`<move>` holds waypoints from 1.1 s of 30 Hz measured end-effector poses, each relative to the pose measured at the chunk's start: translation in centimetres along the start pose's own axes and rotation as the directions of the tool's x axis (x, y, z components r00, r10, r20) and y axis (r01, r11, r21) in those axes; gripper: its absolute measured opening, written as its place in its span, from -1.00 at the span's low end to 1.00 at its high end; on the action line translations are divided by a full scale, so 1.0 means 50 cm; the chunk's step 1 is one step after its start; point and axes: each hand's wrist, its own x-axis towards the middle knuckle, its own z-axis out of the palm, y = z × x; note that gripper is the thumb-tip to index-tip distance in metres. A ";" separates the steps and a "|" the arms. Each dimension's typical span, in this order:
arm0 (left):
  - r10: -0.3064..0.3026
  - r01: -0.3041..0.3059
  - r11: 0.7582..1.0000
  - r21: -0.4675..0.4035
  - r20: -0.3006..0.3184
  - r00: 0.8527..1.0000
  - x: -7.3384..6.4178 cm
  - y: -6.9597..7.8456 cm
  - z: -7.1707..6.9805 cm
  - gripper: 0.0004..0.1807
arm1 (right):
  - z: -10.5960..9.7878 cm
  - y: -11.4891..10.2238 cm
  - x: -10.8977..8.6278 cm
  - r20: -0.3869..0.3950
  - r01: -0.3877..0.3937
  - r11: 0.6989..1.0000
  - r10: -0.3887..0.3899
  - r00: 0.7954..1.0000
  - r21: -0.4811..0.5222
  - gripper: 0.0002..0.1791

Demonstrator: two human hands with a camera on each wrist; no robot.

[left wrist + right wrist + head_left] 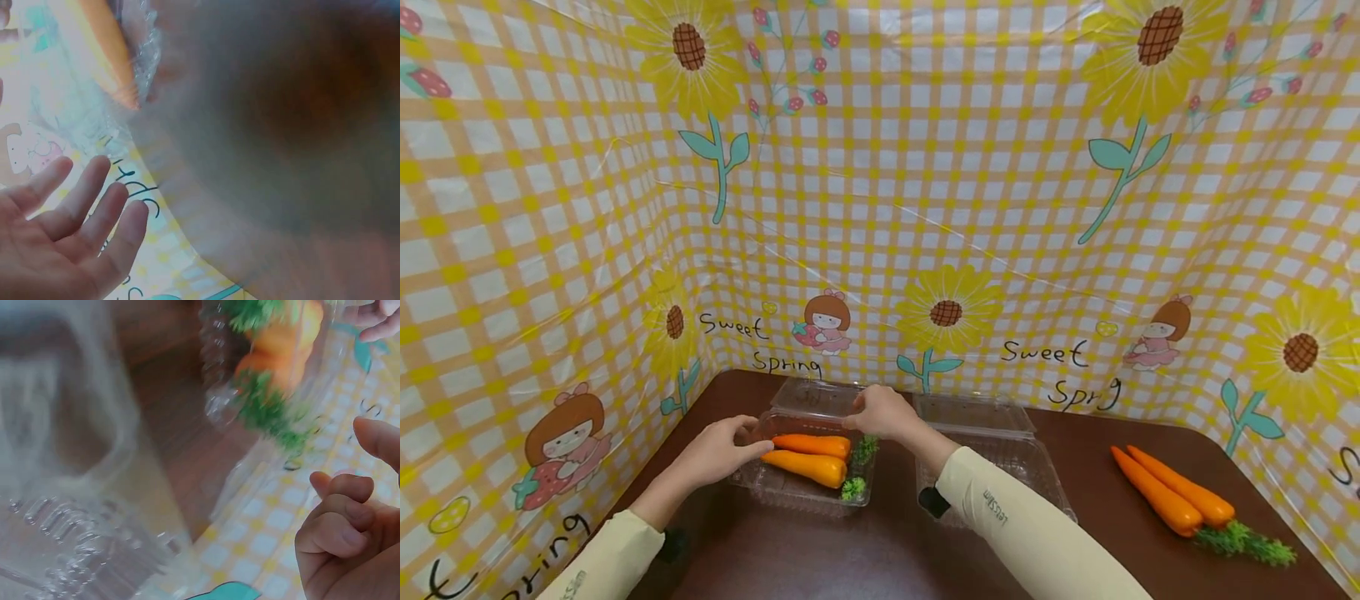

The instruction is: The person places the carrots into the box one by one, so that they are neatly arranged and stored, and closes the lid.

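Two orange carrots [808,467] with green tops lie side by side in a clear plastic clamshell box [797,498] on the left. Its hinged lid [801,398] stands raised behind it. My left hand [722,452] is at the box's left end, its thumb close to the carrot tips; the left wrist view shows its fingers [90,200] spread with nothing in them. At the back right of the same box is my right hand [883,412]. In the right wrist view its fingers [337,534] curl loosely, apart from the thumb, holding nothing.
A second clear box [1022,467], its lid [973,417] raised, stands to the right, partly behind my right forearm. Two more carrots [1161,500] lie on the dark brown table [1105,554] at far right. A checked cloth [917,208] hangs around the table's back and sides.
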 end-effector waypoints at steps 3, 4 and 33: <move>-0.002 0.002 1.000 -0.007 -0.006 1.000 0.025 0.000 -0.009 -0.28 | -0.002 0.016 0.017 -0.001 -0.056 0.998 0.056 0.998 0.008 -0.54; -0.003 0.003 1.000 -0.007 -0.003 1.000 0.035 0.001 -0.011 -0.29 | -0.003 0.021 0.022 0.002 -0.076 0.997 0.076 0.997 0.010 -0.54; -0.098 0.120 0.987 -0.106 0.192 0.976 0.177 -0.011 0.005 -0.50 | -0.004 0.042 0.048 0.061 -0.218 0.974 0.222 0.973 -0.065 -0.49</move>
